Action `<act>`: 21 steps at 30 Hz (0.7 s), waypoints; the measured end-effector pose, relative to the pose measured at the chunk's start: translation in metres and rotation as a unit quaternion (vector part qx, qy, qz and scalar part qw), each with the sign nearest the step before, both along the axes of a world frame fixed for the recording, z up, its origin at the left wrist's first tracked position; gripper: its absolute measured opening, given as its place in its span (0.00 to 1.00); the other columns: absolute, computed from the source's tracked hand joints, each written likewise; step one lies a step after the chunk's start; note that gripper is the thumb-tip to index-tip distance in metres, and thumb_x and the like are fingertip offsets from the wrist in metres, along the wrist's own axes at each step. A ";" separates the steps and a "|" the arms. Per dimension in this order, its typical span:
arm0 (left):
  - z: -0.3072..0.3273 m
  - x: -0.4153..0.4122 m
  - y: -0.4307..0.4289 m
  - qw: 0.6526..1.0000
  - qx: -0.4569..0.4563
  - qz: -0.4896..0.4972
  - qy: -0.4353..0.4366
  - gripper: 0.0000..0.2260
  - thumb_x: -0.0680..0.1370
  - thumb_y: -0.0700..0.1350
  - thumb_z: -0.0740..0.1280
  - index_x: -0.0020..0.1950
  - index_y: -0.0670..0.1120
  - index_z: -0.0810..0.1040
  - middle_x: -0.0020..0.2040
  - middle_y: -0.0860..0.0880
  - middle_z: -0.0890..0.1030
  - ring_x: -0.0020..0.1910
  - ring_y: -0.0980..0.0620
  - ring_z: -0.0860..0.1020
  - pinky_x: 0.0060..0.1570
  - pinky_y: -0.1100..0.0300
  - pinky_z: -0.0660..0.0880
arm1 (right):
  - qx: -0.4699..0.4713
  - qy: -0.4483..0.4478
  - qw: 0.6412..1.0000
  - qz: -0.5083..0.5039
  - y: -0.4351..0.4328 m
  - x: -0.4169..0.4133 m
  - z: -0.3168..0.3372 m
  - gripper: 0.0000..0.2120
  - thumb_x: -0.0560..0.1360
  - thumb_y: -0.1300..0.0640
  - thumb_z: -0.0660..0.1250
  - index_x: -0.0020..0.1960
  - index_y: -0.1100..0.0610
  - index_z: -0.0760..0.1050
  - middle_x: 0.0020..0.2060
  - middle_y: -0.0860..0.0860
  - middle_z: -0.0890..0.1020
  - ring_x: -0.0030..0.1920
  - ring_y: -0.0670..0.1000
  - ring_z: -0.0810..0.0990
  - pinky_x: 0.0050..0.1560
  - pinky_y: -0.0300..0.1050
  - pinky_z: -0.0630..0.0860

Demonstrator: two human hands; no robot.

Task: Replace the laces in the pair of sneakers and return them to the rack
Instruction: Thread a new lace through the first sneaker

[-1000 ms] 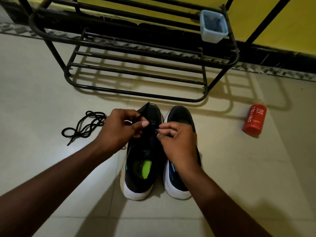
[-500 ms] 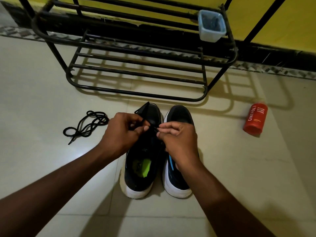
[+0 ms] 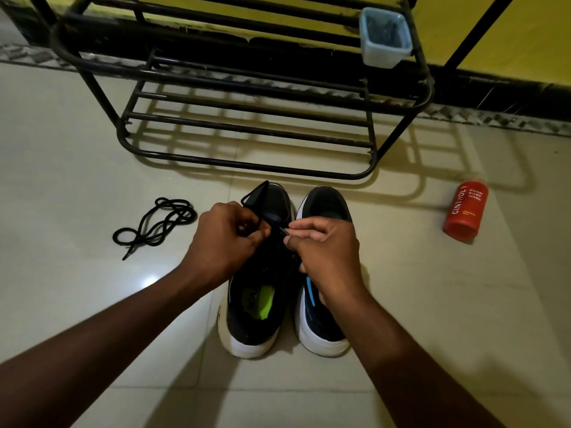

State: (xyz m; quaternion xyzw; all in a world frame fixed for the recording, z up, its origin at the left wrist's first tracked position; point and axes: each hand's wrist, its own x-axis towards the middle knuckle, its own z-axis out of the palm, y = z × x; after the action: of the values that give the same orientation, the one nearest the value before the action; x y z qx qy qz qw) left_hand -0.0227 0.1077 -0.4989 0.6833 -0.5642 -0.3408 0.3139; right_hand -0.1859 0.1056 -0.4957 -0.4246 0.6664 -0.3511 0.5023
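Observation:
Two black sneakers with white soles stand side by side on the floor, toes toward the rack. The left sneaker (image 3: 256,313) has a green insole; the right sneaker (image 3: 324,205) shows a blue stripe. My left hand (image 3: 225,242) pinches a black lace (image 3: 255,196) that loops up over the left sneaker's toe. My right hand (image 3: 324,245) pinches the lace's other end at that shoe's eyelets. A second black lace (image 3: 154,225) lies loose on the floor to the left. The eyelets are hidden under my fingers.
A black metal shoe rack (image 3: 247,131) stands just beyond the sneakers against a yellow wall. A small blue plastic tub (image 3: 386,38) sits on its upper right rail. A red body-wash bottle (image 3: 465,210) lies on the tiled floor at right.
Both hands stay at the left sneaker's eyelets, fingers shifting slightly on the lace. The view has drifted a little; shoes and loose lace have not moved.

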 end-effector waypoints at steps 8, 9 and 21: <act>0.001 -0.004 0.001 0.997 -0.026 -0.010 -0.078 0.03 0.75 0.45 0.75 0.44 0.46 0.86 0.44 0.49 0.82 0.40 0.58 0.79 0.37 0.69 0.71 | 0.002 0.008 1.000 0.002 0.002 0.001 0.002 0.07 0.72 0.65 0.75 0.48 0.55 0.85 0.38 0.48 0.87 0.36 0.41 0.84 0.33 0.33 0.74; 0.001 -0.004 0.001 0.997 -0.026 -0.009 -0.079 0.03 0.75 0.45 0.75 0.44 0.47 0.86 0.43 0.50 0.81 0.39 0.60 0.78 0.37 0.70 0.70 | 0.003 0.009 1.000 0.003 0.002 0.001 0.002 0.07 0.72 0.65 0.75 0.48 0.55 0.85 0.38 0.48 0.87 0.36 0.41 0.84 0.32 0.32 0.74; 0.002 -0.006 0.000 0.999 0.001 -0.026 -0.044 0.01 0.75 0.45 0.75 0.44 0.52 0.86 0.41 0.56 0.80 0.39 0.64 0.77 0.37 0.66 0.71 | -0.046 0.055 0.997 0.040 -0.005 0.003 0.005 0.06 0.76 0.66 0.71 0.45 0.56 0.82 0.37 0.54 0.86 0.37 0.52 0.87 0.39 0.53 0.85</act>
State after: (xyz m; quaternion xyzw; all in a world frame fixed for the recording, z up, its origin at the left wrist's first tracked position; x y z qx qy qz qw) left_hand -0.0283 0.1073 -0.4970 0.6829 -0.5950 -0.3192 0.2789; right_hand -0.1832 0.1005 -0.4908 -0.4925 0.6586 -0.3369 0.4584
